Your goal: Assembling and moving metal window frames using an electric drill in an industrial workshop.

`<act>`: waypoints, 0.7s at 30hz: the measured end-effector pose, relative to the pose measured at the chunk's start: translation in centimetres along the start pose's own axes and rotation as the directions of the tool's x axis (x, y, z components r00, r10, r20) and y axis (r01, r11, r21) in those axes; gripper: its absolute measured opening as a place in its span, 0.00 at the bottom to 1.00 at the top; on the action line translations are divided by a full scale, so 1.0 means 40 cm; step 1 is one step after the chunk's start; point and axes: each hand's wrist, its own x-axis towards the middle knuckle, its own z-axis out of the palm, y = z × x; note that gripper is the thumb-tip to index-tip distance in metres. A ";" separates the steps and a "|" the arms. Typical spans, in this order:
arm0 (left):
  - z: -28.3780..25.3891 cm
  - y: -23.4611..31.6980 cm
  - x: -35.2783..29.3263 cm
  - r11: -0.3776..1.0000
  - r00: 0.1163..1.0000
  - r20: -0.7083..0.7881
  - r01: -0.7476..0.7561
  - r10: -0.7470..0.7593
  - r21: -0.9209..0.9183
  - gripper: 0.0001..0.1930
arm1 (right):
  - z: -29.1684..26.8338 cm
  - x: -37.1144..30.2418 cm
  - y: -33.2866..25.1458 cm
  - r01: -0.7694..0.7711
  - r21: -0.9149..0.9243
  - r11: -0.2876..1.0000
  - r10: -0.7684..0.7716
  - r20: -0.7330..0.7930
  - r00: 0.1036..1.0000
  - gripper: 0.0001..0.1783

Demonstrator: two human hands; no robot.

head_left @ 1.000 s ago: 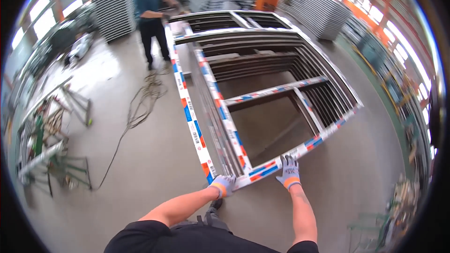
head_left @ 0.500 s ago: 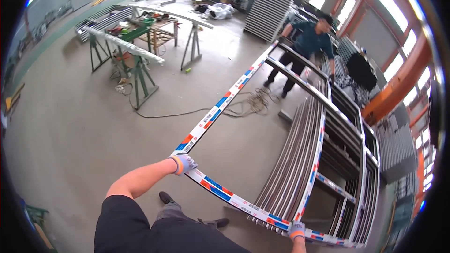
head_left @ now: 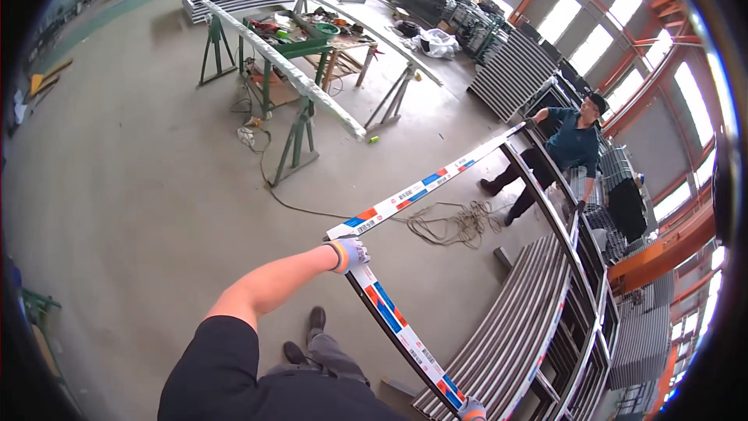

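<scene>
Left hand [head_left: 348,253] clamped on the taped frame [head_left: 405,195] corner, right hand [head_left: 471,410] seemingly gripping its lower end.

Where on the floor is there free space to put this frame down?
Bare floor lies left of the frame, between the left hand and the green trestles. Crowded: the rope coil under the frame, and stacked frames on the right.

The window frame [head_left: 405,199] is metal under glossy white wrap film with red and blue patches; its bare inner edge looks dark and smooth. Both the left hand [head_left: 348,252] and right hand [head_left: 471,409] wear knitted cloth gloves. The stacked frames [head_left: 506,335] are smooth grey metal. The floor [head_left: 140,187] is matt concrete, faintly scuffed
</scene>
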 end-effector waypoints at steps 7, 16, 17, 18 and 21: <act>0.110 0.025 0.061 0.995 0.987 -0.135 0.090 -0.083 0.044 0.16 | 0.125 0.182 0.103 0.222 -0.024 0.975 -0.221 0.048 0.974 0.19; 0.153 0.131 0.095 0.899 0.908 -0.150 0.413 -0.392 0.149 0.20 | 0.225 0.374 0.215 0.468 0.002 0.884 -0.461 -0.163 0.872 0.14; 0.170 0.162 0.104 0.872 0.885 -0.166 0.460 -0.435 0.166 0.21 | 0.215 0.392 0.234 0.470 -0.010 0.883 -0.465 -0.156 0.871 0.14; 0.154 0.201 0.108 0.833 0.857 -0.174 0.514 -0.486 0.204 0.21 | 0.199 0.426 0.253 0.457 -0.001 0.889 -0.457 0.010 0.889 0.17; 0.097 0.347 0.119 0.810 0.836 -0.130 0.549 -0.534 0.206 0.26 | 0.154 0.462 0.268 0.449 -0.029 0.893 -0.437 0.186 0.880 0.22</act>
